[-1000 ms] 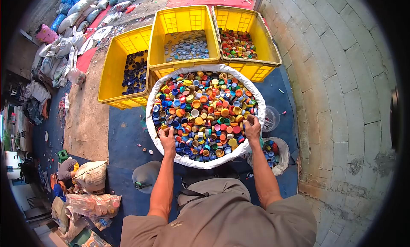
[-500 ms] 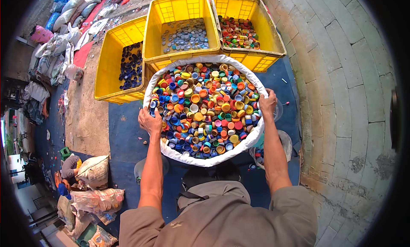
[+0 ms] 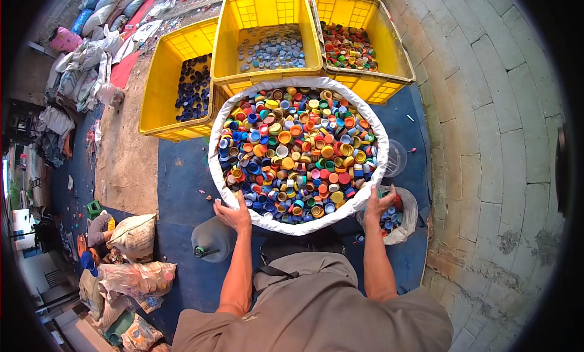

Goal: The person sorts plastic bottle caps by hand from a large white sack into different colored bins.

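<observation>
A wide round container with a white cloth-like rim [image 3: 298,231] is heaped with bottle caps [image 3: 298,157] of many colours. At its near left edge, my left hand [image 3: 234,214] touches the rim with fingers apart and thumb up. My right hand [image 3: 378,206] is at the near right edge, its fingers spread and pointing away from me. Neither hand is wrapped around the rim. Close below my right hand stands a small container lined with a pale bag [image 3: 407,227], with caps inside. Left of my left forearm lies a clear plastic jug [image 3: 213,239].
Three yellow crates stand beyond: dark blue caps in the left crate [image 3: 163,78], pale blue in the middle crate [image 3: 228,35], mixed colours in the right crate [image 3: 389,48]. A stone wall [image 3: 486,145] runs along the right. Another person [image 3: 99,230] is among sacks [image 3: 134,239] at left.
Both hands have slid from the sides of the rim toward its near edge, and their fingers have loosened. The container appears slightly right of where it was in view.
</observation>
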`<state>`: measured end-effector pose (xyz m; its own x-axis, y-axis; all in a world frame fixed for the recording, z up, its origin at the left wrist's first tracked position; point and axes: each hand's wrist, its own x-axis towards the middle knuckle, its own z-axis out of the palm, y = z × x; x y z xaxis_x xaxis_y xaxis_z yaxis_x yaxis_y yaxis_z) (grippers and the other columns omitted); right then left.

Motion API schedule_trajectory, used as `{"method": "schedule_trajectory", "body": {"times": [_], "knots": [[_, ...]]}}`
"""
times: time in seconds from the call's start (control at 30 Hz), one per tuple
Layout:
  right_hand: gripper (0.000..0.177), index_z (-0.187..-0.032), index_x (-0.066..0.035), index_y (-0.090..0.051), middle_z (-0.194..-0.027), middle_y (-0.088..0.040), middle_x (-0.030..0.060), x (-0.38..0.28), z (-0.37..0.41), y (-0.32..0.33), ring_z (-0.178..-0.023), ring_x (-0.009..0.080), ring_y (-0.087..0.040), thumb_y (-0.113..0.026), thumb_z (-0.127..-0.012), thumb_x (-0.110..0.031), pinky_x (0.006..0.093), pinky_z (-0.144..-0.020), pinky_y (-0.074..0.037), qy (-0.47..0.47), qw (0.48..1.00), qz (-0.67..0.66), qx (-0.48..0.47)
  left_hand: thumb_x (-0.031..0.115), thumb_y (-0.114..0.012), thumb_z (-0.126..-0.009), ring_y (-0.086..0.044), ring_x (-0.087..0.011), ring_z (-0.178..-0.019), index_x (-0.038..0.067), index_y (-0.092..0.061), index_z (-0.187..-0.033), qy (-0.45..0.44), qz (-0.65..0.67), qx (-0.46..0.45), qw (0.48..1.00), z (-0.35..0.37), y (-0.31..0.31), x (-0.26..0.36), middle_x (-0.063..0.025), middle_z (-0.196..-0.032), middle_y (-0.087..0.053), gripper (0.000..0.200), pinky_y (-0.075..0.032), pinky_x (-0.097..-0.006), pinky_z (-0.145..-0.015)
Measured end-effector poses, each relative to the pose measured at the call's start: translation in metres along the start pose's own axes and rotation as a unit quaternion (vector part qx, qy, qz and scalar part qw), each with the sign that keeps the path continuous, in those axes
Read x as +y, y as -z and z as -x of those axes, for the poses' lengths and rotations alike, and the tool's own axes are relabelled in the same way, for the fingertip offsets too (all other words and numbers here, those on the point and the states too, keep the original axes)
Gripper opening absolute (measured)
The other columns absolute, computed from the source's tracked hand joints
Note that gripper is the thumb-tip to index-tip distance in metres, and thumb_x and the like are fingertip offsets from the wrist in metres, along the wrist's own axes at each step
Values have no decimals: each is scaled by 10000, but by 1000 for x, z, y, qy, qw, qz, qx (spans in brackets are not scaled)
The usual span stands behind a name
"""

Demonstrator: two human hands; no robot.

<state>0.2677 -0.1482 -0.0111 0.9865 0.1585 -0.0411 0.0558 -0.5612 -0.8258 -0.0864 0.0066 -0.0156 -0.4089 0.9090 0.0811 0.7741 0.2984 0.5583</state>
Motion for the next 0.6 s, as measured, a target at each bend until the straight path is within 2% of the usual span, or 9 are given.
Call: {"method": "schedule_trajectory", "body": {"times": [0.03,0.1,0.17,0.23,0.3,0.37,0.43,0.47,0.6], "knots": [[560,-1240,40,-467,-1221,-515,220,-13,-20,-4,-1122,314,-517,-673,-781,-205,420,-964,-409,113,990,78,18,439,-707,-793,-363,-392,-1262,-65,-361,-1324,-74,19,43,996,-12,-7,8,-271,-1330,-390,810,-296,-483,-1048],[375,-1088,31,-590,-1110,-607,200,-70,-54,-12,-1003,330,-598,-658,-787,-181,407,-915,-457,131,985,-30,-107,397,-694,-814,-412,-386,-1221,-55,-457,-1251,-144,65,4,987,-44,-15,41,-254,-1259,-473,672,-316,-474,-1031],[333,-1048,22,-616,-1008,-652,187,-91,-85,-48,-909,337,-636,-661,-776,-166,388,-858,-497,163,965,-135,-156,347,-684,-831,-460,-373,-1174,-26,-511,-1205,-243,87,12,966,-83,-36,72,-226,-1188,-537,556,-331,-464,-1020],[370,-1077,18,-603,-1043,-642,200,-97,-106,-78,-909,324,-645,-675,-772,-178,366,-827,-513,287,938,-8,-196,353,-643,-861,-484,-358,-1151,-2,-536,-1195,-285,86,-14,955,-121,-57,101,-210,-1171,-559,499,-340,-451,-1015],[361,-1086,21,-602,-1053,-648,208,-94,-115,-105,-957,304,-651,-666,-786,-171,362,-818,-518,330,917,52,-217,394,-603,-880,-493,-349,-1154,10,-564,-1184,-288,46,-75,954,-156,-82,114,-195,-1200,-565,492,-349,-434,-1012],[413,-1104,10,-600,-1047,-651,200,-91,-116,-118,-945,323,-646,-683,-774,-223,376,-821,-511,265,935,62,-226,504,-514,-903,-477,-348,-1192,28,-592,-1201,-247,42,-182,951,-185,-112,107,-201,-1273,-537,567,-341,-433,-1025],[450,-1109,9,-594,-1032,-651,191,-87,-114,-131,-918,328,-647,-700,-756,-249,374,-811,-506,251,946,61,-197,572,-467,-900,-472,-340,-1200,95,-584,-1248,-224,-46,-193,954,-187,-122,112,-204,-1288,-523,602,-337,-422,-1033],[494,-1139,-13,-600,-1017,-665,176,-85,-115,-135,-913,306,-654,-707,-757,-308,360,-816,-503,250,947,29,-200,676,-466,-840,-426,-358,-1245,187,-578,-1278,-201,-39,-232,951,-192,-125,114,-189,-1343,-479,666,-298,-480,-1049],[458,-1110,-54,-656,-962,-691,153,-94,-113,-157,-914,253,-662,-676,-785,-376,349,-815,-498,152,923,-28,-353,824,-493,-688,-327,-410,-1299,256,-530,-1323,-156,-189,-328,912,-161,-98,170,-197,-1408,-398,853,-186,-620,-1026]]}}
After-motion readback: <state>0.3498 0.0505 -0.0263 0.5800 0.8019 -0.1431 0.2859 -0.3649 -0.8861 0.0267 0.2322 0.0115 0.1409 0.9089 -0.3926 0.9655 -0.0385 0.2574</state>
